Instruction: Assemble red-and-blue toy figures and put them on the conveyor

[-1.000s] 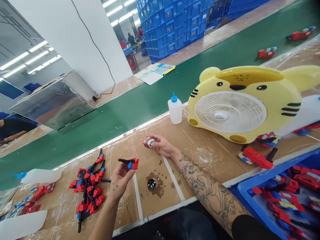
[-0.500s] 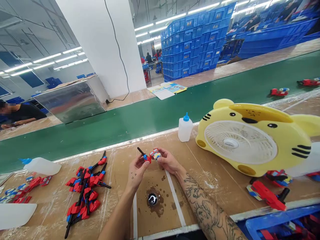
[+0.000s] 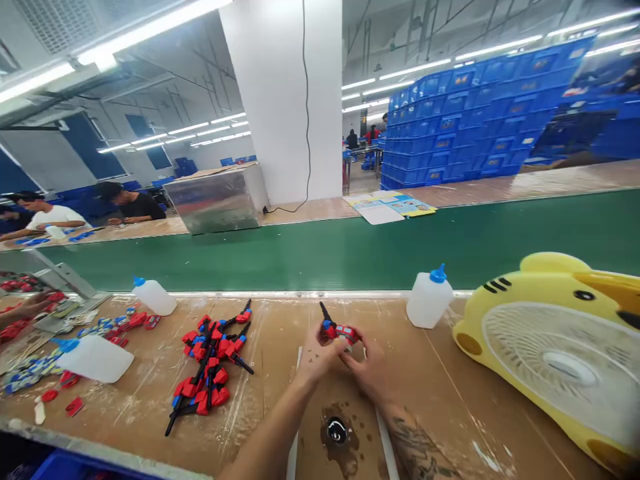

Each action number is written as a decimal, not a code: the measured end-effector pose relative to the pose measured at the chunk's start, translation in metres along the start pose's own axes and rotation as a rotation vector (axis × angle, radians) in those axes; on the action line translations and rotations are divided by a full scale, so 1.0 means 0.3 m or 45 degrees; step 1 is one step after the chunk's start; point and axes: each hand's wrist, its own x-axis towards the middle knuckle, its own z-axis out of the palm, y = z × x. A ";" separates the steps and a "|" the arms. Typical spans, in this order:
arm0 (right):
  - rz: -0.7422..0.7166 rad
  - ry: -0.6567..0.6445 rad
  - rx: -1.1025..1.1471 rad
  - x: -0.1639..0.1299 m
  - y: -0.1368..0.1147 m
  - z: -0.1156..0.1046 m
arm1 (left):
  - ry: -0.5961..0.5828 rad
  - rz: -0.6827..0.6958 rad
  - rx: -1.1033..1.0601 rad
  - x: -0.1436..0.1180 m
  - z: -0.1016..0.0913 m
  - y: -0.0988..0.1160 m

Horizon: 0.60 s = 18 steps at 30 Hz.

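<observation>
My left hand [image 3: 316,355] is closed on a small red and blue toy part with a black rod [image 3: 327,320] pointing up. My right hand [image 3: 371,370] pinches a red toy piece with pale windows [image 3: 346,333]. The two parts meet between my fingertips; whether they are joined is hard to see. Below my wrists, a small round black dish [image 3: 336,431] of shiny liquid sits among wet spots on the brown table. Left of my hands lies a pile of red and blue toy parts with black rods [image 3: 213,360].
Squeeze bottles stand at right [image 3: 430,299] and lie or lean at left [image 3: 97,358], [image 3: 154,297]. A yellow animal-shaped fan [image 3: 550,360] fills the right side. Behind the table edge runs a green conveyor belt [image 3: 310,257]. A co-worker's hand [image 3: 33,307] is at far left.
The view has swung left, so things appear further right. The two toy pieces, apart or barely touching before, are now pressed together, and my hands are closer to each other.
</observation>
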 end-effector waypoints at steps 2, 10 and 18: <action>-0.139 0.044 -0.100 -0.009 0.007 0.000 | 0.012 0.032 -0.010 0.006 0.034 -0.011; -0.402 0.369 -0.282 0.001 0.056 -0.010 | -0.041 0.135 0.461 0.051 0.141 -0.001; -0.087 0.294 -0.212 0.024 0.054 -0.008 | -0.238 0.119 0.924 0.288 0.030 0.070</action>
